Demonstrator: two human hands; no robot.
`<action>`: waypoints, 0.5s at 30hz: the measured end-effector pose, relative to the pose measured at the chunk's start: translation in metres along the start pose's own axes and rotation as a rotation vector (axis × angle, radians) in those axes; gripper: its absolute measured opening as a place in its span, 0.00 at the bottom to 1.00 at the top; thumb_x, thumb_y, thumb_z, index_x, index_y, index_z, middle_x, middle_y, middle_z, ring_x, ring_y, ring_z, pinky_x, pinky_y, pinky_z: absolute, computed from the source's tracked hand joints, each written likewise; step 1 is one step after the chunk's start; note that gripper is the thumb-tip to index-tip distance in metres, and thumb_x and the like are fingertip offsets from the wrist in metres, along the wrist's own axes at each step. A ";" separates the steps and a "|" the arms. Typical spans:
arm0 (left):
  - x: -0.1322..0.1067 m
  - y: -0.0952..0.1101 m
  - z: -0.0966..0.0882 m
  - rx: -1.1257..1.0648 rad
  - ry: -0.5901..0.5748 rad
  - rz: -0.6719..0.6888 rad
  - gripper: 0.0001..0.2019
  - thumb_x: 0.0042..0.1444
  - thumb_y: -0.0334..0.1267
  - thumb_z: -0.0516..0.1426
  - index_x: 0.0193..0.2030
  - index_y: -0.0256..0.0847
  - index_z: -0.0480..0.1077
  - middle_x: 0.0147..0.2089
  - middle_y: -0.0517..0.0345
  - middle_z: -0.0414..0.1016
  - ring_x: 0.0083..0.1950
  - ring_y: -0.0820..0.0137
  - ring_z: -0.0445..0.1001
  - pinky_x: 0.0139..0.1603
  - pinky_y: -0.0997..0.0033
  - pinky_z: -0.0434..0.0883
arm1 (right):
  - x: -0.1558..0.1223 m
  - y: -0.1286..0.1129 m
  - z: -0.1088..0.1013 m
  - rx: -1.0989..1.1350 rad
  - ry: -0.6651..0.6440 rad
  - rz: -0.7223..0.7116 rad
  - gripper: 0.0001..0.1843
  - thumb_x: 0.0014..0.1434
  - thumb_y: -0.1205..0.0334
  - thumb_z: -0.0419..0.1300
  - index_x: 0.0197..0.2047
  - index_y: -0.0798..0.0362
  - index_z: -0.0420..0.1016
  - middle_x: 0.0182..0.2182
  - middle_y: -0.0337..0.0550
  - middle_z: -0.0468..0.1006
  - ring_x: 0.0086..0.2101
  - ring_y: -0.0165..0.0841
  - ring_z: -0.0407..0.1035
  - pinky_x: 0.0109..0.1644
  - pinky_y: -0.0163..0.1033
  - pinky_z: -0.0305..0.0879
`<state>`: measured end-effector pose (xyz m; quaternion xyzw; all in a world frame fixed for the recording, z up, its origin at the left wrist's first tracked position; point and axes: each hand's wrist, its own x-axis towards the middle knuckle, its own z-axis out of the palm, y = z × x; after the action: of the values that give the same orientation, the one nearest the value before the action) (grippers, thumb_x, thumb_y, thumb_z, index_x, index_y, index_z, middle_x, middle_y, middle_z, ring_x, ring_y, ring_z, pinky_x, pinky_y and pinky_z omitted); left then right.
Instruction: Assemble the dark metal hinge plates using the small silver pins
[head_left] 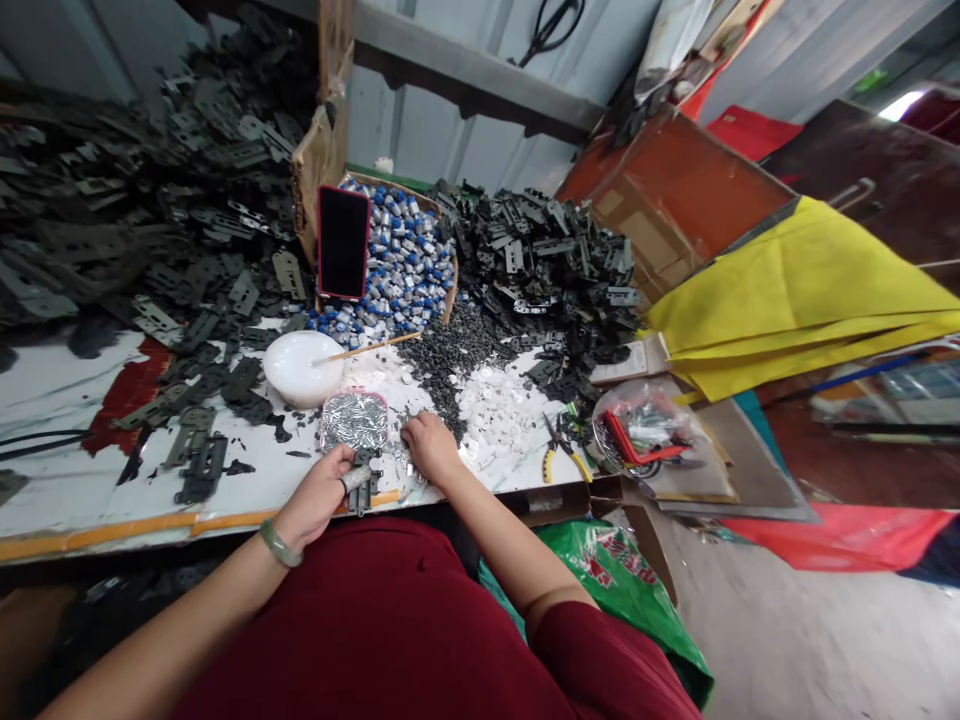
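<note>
My left hand (324, 490) is closed around a small dark plastic part (363, 488) at the near edge of the table (67, 480); a taped thumb presses on it. My right hand (429, 445) rests palm down just right of it, fingers curled over small pieces I cannot make out. Right behind both hands stands a pink-rimmed tray of shiny metal pieces (354, 420). A white bowl (304, 367) with a thin stick across it sits behind the tray.
Heaps of dark plastic parts (547, 265) cover the back and left. A phone (343, 242) leans against a box of blue-and-white pieces (409, 270). Yellow-handled pliers (564, 452), a bag of tools (645, 430), yellow cloth (795, 300) lie right.
</note>
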<state>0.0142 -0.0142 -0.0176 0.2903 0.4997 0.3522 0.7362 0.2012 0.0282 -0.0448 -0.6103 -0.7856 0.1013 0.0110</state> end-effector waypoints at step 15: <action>0.000 -0.004 -0.001 0.030 0.014 0.054 0.15 0.34 0.32 0.62 0.30 0.40 0.63 0.23 0.67 0.70 0.23 0.75 0.68 0.24 0.76 0.65 | -0.013 -0.032 -0.017 0.602 -0.030 -0.051 0.04 0.63 0.65 0.54 0.36 0.53 0.69 0.32 0.38 0.73 0.35 0.28 0.67 0.39 0.32 0.61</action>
<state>0.0137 -0.0161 -0.0209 0.3124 0.5019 0.3665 0.7185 0.1765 0.0106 -0.0210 -0.5583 -0.7353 0.3382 0.1825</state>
